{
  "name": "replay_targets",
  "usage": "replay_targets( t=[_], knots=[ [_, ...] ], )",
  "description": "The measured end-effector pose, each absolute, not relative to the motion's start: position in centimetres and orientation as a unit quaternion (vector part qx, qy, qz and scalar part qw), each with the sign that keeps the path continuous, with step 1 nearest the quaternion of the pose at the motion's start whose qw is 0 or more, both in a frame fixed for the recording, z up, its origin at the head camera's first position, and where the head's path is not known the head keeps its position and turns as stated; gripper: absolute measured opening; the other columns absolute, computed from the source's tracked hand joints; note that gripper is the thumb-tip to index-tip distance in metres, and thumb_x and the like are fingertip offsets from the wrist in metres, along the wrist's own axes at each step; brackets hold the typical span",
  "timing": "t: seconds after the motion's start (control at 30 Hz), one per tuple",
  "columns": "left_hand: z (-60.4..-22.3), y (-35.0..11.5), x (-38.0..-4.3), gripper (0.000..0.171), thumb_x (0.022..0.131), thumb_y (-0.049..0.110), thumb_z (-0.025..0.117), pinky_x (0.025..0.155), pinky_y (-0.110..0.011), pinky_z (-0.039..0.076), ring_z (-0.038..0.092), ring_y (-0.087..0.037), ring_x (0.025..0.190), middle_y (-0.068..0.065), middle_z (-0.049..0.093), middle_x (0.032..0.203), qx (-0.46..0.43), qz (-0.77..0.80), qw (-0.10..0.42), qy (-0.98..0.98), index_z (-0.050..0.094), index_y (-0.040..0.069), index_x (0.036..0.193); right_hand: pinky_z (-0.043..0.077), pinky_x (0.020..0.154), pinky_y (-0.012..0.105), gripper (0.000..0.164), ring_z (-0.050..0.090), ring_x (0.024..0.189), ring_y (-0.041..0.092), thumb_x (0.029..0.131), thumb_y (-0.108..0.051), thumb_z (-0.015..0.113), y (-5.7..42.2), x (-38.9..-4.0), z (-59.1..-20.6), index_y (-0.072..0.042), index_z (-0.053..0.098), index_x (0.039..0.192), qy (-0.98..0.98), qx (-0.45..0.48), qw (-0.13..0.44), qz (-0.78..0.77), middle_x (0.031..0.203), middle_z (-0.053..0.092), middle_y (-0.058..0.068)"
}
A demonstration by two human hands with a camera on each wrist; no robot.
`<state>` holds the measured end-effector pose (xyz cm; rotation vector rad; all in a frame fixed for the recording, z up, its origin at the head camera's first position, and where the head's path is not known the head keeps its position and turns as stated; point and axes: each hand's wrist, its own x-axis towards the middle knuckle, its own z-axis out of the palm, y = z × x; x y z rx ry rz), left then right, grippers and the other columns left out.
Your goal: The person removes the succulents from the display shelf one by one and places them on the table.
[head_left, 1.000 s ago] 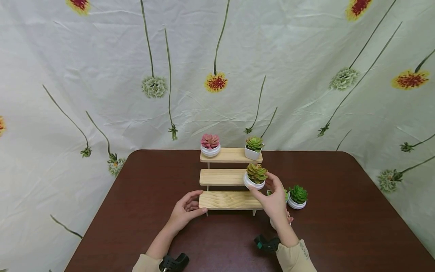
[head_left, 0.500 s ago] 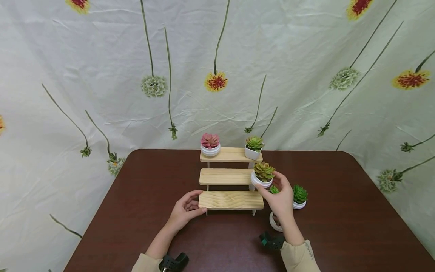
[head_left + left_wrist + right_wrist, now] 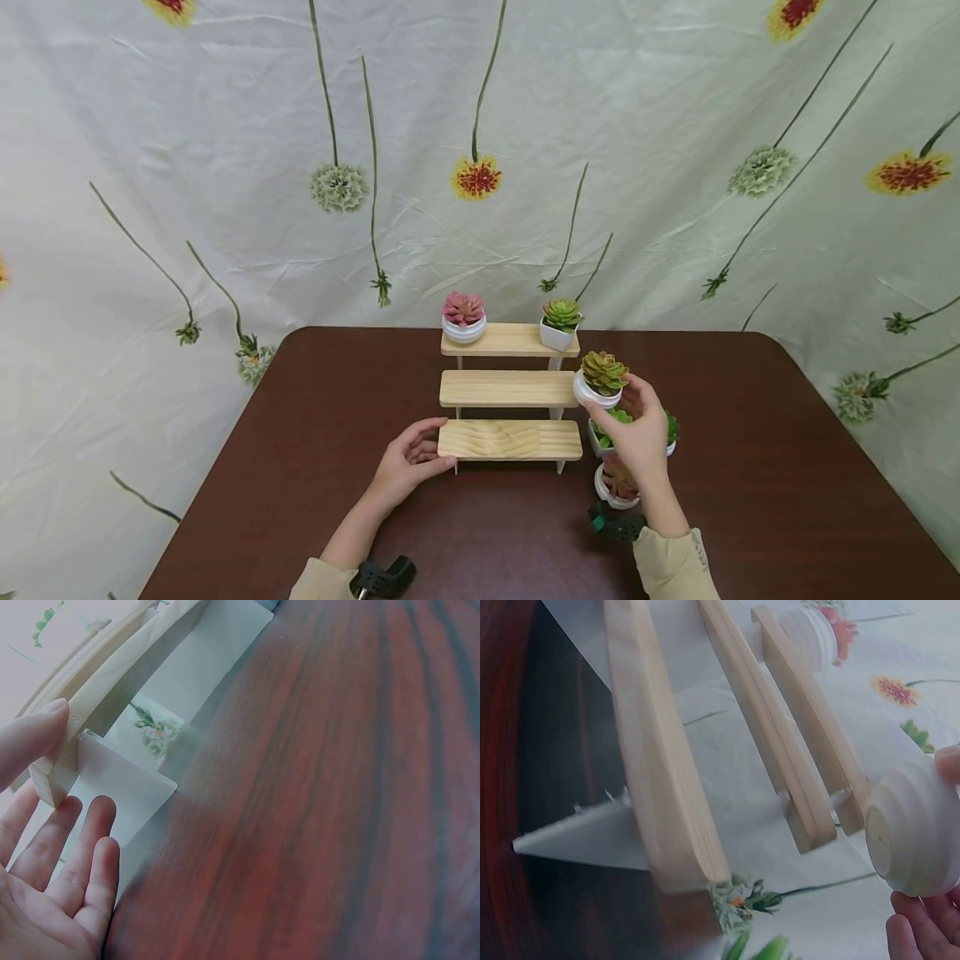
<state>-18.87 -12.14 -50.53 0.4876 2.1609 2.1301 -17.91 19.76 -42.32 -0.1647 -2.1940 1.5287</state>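
Observation:
A three-tier wooden display stand [image 3: 510, 389] with white legs stands on the dark brown table. My left hand [image 3: 407, 461] grips the left end of its lowest shelf; the left wrist view shows the thumb [image 3: 37, 739] on top and fingers beneath. My right hand [image 3: 640, 433] holds a potted succulent [image 3: 604, 373], green with reddish tips, by its ribbed white pot [image 3: 919, 825]. That pot is raised just off the right end of the middle shelf. On the top shelf sit a pink succulent [image 3: 463, 317] at left and a green one [image 3: 560, 323] at right.
Below and behind my right hand stand more potted succulents on the table: a light green one [image 3: 611, 427], a dark green one [image 3: 672, 429] partly hidden, and a reddish one [image 3: 618, 483]. A flower-printed cloth [image 3: 240, 150] hangs behind the table [image 3: 300, 400].
My right hand has moved right with the held succulent, from in front of the middle shelf to beyond its right end. My left hand stays on the lowest shelf.

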Motion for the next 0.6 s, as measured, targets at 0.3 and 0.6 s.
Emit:
replay_targets(
  t=[0.3,0.6],
  knots=[
    [-51.0,-12.1,-19.0,0.059,0.076,0.002,0.077,0.070,-0.025,0.051,0.063,-0.018,0.082,-0.022,0.061,0.109,0.159,0.694,0.023,0.702,0.051,0.001,0.128,0.047,0.078,0.024,0.057,0.060,0.096,0.026,0.071,-0.006,0.081,21.2,-18.0,-42.6,0.003,0.055,0.121,-0.795,-0.071,0.269,0.540,0.109,0.062,0.019],
    [-50.9,-12.2,-18.9,0.058,0.076,0.003,0.077,0.070,-0.025,0.051,0.063,-0.019,0.082,-0.024,0.059,0.112,0.164,0.690,0.021,0.705,0.051,0.000,0.128,0.046,0.086,0.036,0.059,0.054,0.095,0.009,0.073,-0.009,0.080,23.2,-18.0,-42.8,0.001,0.053,0.124,-0.801,-0.098,0.258,0.531,0.114,0.059,0.015]
  ],
)
